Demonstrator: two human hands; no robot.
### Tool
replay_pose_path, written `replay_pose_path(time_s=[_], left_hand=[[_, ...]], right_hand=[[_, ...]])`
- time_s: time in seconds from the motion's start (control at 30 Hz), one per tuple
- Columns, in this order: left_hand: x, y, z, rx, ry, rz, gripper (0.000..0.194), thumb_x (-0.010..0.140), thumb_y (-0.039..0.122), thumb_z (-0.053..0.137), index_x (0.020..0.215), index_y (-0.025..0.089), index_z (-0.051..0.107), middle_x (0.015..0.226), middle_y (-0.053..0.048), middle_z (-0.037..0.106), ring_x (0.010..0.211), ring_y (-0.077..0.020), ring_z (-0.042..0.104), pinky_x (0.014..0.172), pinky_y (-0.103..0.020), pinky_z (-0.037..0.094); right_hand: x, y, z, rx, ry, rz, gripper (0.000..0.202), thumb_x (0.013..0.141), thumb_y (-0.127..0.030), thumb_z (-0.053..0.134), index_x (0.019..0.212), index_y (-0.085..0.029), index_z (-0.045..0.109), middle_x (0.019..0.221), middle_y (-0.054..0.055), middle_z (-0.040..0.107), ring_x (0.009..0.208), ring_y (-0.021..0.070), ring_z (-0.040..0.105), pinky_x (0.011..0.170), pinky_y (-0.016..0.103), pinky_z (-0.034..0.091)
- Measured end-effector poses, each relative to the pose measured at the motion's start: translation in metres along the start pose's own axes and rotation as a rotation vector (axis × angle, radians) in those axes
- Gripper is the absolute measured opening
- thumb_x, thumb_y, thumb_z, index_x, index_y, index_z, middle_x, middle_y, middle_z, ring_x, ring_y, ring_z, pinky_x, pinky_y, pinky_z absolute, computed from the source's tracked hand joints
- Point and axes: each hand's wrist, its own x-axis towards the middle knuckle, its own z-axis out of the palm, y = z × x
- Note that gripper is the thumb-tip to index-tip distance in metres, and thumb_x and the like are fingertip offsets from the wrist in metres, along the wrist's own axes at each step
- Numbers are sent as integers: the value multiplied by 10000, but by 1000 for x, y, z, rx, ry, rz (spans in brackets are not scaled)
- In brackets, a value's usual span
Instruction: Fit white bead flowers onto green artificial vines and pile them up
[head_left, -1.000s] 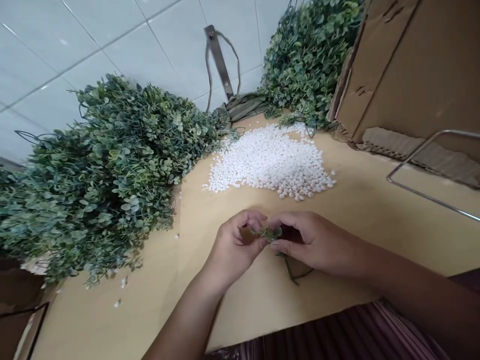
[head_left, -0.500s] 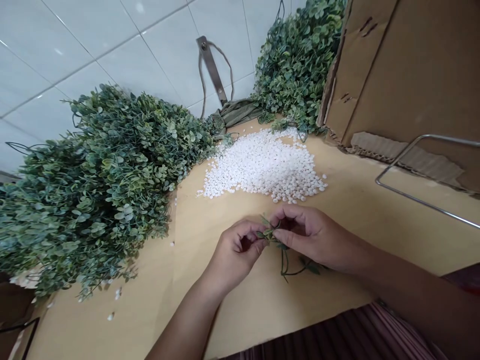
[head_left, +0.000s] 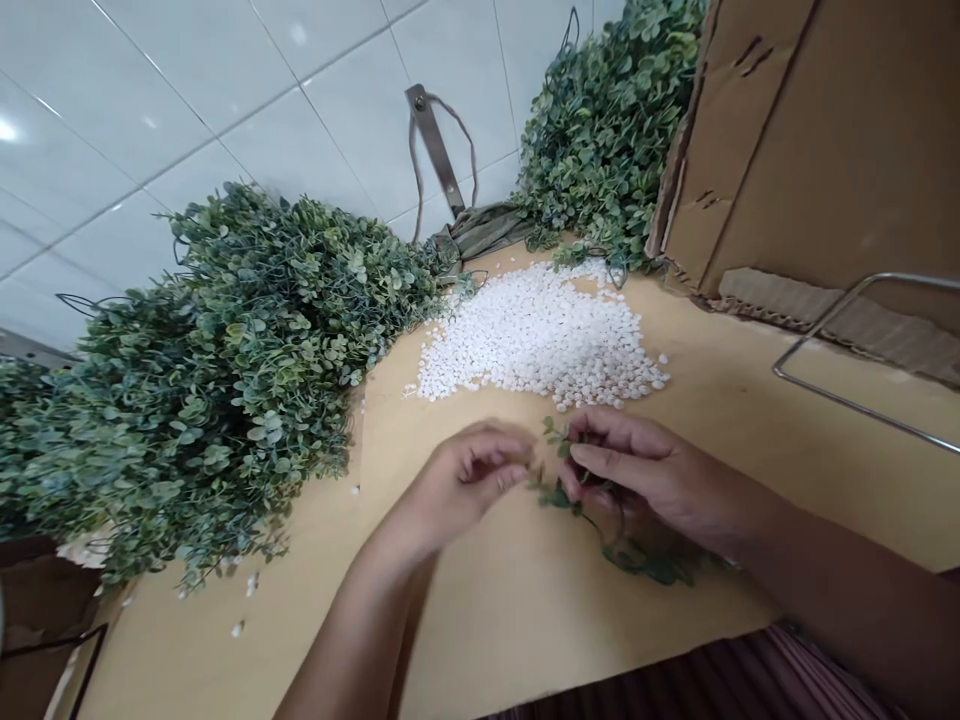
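A thin green artificial leaf sprig (head_left: 630,557) trails below my right hand (head_left: 626,455), whose thumb and fingers pinch its stem. Small leaves stick out to the left of those fingertips. My left hand (head_left: 472,480) is just left of the sprig, slightly blurred, its thumb and fingers apart with nothing seen between them. Beyond both hands a heap of small white plastic pieces (head_left: 525,330) is spread on the tan work surface (head_left: 480,620).
A big pile of artificial greenery (head_left: 247,370) fills the left side. More greenery (head_left: 607,140) stands at the back beside a cardboard box (head_left: 832,150). A bent metal wire frame (head_left: 847,400) is on the right. Behind is a tiled wall (head_left: 225,90) with a strap (head_left: 435,150).
My left hand has let go of the sprig and drawn away to the left. The right hand still holds the sprig, which now hangs lower and further right.
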Motion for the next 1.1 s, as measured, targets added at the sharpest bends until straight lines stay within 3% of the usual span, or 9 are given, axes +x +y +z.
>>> replay_pose_path(time_s=[0.1, 0.17, 0.27, 0.37, 0.53, 0.7, 0.8, 0.97, 1.1], left_hand=[[22, -10, -14, 214, 372, -43, 155, 751, 258, 588, 823, 148, 668, 816, -68, 651, 701, -158, 580, 667, -287, 462], [38, -19, -20, 495, 524, -39, 158, 751, 227, 575, 850, 168, 683, 828, -60, 638, 681, -158, 565, 669, -292, 448], [56, -28, -24, 786, 531, -23, 184, 766, 194, 539, 857, 197, 699, 877, -67, 641, 730, -183, 579, 699, -306, 435], [61, -29, -25, 843, 528, -11, 182, 767, 186, 525, 805, 204, 702, 878, -73, 652, 763, -203, 589, 713, -316, 428], [42, -15, -18, 327, 551, -57, 99, 705, 241, 619, 751, 177, 678, 750, -39, 672, 670, -159, 582, 652, -277, 436], [11, 4, 11, -248, 345, -180, 200, 588, 267, 746, 730, 141, 684, 697, -28, 689, 627, -121, 583, 632, -248, 460], [5, 3, 22, -340, 290, -203, 220, 592, 285, 755, 740, 135, 693, 709, -36, 694, 648, -120, 590, 660, -252, 468], [12, -6, 21, -331, 389, -141, 184, 608, 278, 747, 700, 139, 670, 668, -7, 663, 606, -93, 554, 611, -215, 446], [12, -3, 24, -349, 344, -79, 153, 629, 256, 733, 688, 137, 658, 682, -17, 664, 643, -106, 574, 645, -224, 460]], right_hand=[[4, 6, 3, -151, 48, -15, 273, 744, -392, 620, 717, -172, 461, 559, -39, 519, 515, 74, 436, 508, 214, 341], [7, 8, 3, -197, 52, -35, 286, 753, -421, 593, 714, -168, 465, 543, -49, 481, 523, 79, 438, 531, 225, 350], [7, 8, 2, -241, 62, -27, 300, 764, -451, 559, 728, -161, 490, 528, -66, 426, 488, 74, 401, 499, 226, 322], [7, 7, 1, -253, 72, -18, 269, 750, -415, 568, 697, -163, 492, 526, -60, 438, 492, 78, 415, 503, 227, 331], [8, 7, 1, -271, 116, -40, 224, 720, -359, 567, 629, -172, 484, 517, -47, 459, 503, 89, 439, 518, 231, 353], [8, 9, 2, -327, 144, -56, 190, 732, -341, 535, 685, -156, 538, 525, -54, 425, 486, 82, 398, 476, 217, 324], [7, 11, 3, -386, 144, -87, 190, 748, -329, 520, 711, -147, 558, 575, -40, 444, 510, 83, 391, 471, 211, 311], [9, 13, 4, -484, 194, -160, 188, 774, -304, 506, 707, -148, 587, 597, -30, 459, 541, 92, 399, 486, 213, 312], [10, 13, 4, -564, 215, -207, 202, 776, -288, 494, 632, -160, 558, 560, -33, 434, 543, 100, 405, 499, 218, 322]])
